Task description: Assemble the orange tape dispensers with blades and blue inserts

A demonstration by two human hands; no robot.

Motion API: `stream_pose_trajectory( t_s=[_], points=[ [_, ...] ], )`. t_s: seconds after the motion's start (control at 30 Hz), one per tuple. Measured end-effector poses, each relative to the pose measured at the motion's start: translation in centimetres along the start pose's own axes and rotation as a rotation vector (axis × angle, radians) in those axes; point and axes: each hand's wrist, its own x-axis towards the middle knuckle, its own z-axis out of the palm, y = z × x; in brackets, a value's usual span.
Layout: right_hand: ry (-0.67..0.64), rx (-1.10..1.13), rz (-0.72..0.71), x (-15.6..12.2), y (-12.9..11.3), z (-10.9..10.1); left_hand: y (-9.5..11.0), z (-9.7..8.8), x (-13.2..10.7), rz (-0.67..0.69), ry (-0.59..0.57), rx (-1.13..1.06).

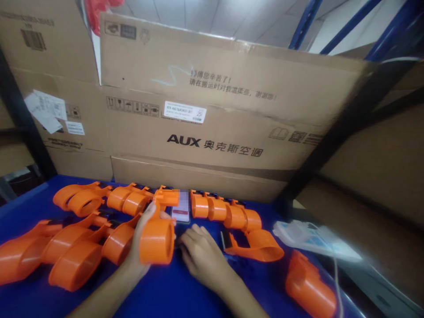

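Observation:
My left hand (142, 234) is wrapped round an orange plastic tape dispenser (157, 240), its wide ring facing me and its narrow arm pointing up and away. Just right of that ring is my right hand (198, 247), low over the blue tabletop (185, 291), with its fingers curled in. A small dark bit shows at its fingertips; what they pinch is hidden. Behind both hands lies a phone (181, 214) with its screen lit. Nearest on the right is another orange tape dispenser (261, 245) on its side, with a dark end piece.
Several orange tape dispensers (77, 260) stand in rows at left, and more (235, 216) line the back right. One lone orange dispenser (309, 282) sits near the right edge. Beyond it are a clear plastic bag (308, 236) and a white cable (336, 278). Large cartons (218, 119) wall off the back.

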Motion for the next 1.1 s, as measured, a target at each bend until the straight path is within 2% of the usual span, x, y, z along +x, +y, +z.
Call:
stream_pose_trajectory(
  t_s=[0.17, 0.37, 0.53, 0.73, 0.83, 1.0, 1.1],
  points=[
    [0.206, 0.193, 0.100, -0.2, 1.6, -0.5, -1.2, 0.0, -0.3, 0.157, 0.039, 0.186],
    [0.500, 0.620, 0.377, -0.4, 2.6, -1.0, -1.7, -0.2, 0.1, 0.271, -0.022, 0.434],
    [0.597, 1.013, 0.359, -0.5, 2.3, -2.1, -1.6, 0.5, -0.3, 0.272, -0.015, 0.483],
    [0.753, 1.108, 0.367, -0.4, 2.2, -2.4, -2.3, 0.3, -0.2, 0.189, -0.054, 0.473],
    [0.782, 1.203, 0.356, -0.3, 2.3, -2.3, -2.6, 0.0, 0.0, 0.180, -0.066, 0.513],
    [0.656, 1.258, 0.366, -0.2, 2.1, -2.3, -2.9, -0.5, 0.2, 0.188, -0.092, 0.589],
    [0.650, 1.283, 0.375, -0.2, 2.2, -2.2, -3.0, -0.5, 0.0, 0.192, -0.108, 0.607]
  ],
)
